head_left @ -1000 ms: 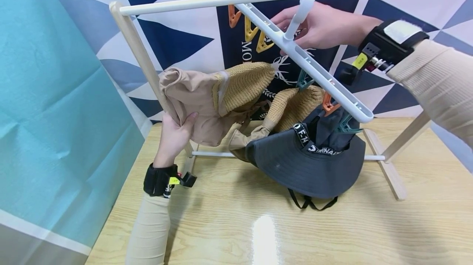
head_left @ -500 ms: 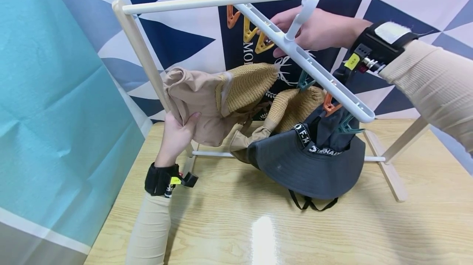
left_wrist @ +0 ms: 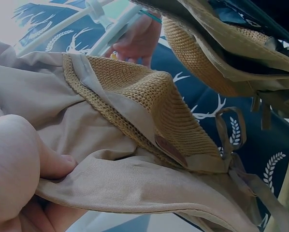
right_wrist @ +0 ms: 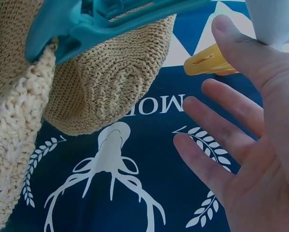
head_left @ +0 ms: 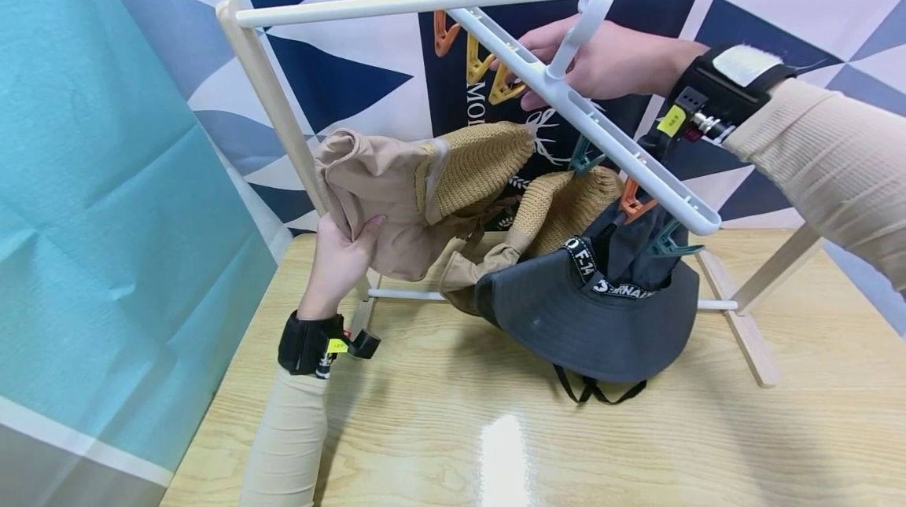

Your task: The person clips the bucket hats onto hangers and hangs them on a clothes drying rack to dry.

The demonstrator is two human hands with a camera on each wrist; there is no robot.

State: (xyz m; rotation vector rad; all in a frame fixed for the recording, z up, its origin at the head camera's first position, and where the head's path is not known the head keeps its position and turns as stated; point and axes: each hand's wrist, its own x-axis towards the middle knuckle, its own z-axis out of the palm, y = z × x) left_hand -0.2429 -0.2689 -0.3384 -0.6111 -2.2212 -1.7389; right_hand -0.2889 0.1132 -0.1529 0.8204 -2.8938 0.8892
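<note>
My left hand (head_left: 341,259) grips the brim of a beige sun hat (head_left: 385,200), thumb on top and fingers beneath. The hat's woven straw crown (left_wrist: 130,82) points toward the hanger. Behind the pale blue clip hanger (head_left: 566,94), my right hand (head_left: 609,59) reaches in beside a yellow clip (head_left: 505,84). Its thumb and three fingers show extended and spread in the right wrist view; the index finger is hidden there. A second straw hat (head_left: 566,204) hangs from a teal clip (right_wrist: 72,34). Nearer, a dark grey bucket hat (head_left: 594,326) hangs from an orange clip (head_left: 635,200) and another teal clip (head_left: 672,241).
The hanger hooks over the white rail (head_left: 410,1) of a wooden stand, whose left post (head_left: 265,90) rises beside the held hat. Another orange clip (head_left: 444,33) and a yellow one dangle at the hanger's far end. Beneath is a light wood table (head_left: 410,428); a patterned cloth (head_left: 347,90) hangs behind.
The right hand and forearm have shifted slightly left and down behind the hanger. The left hand keeps its hold on the beige sun hat, nearly still.
</note>
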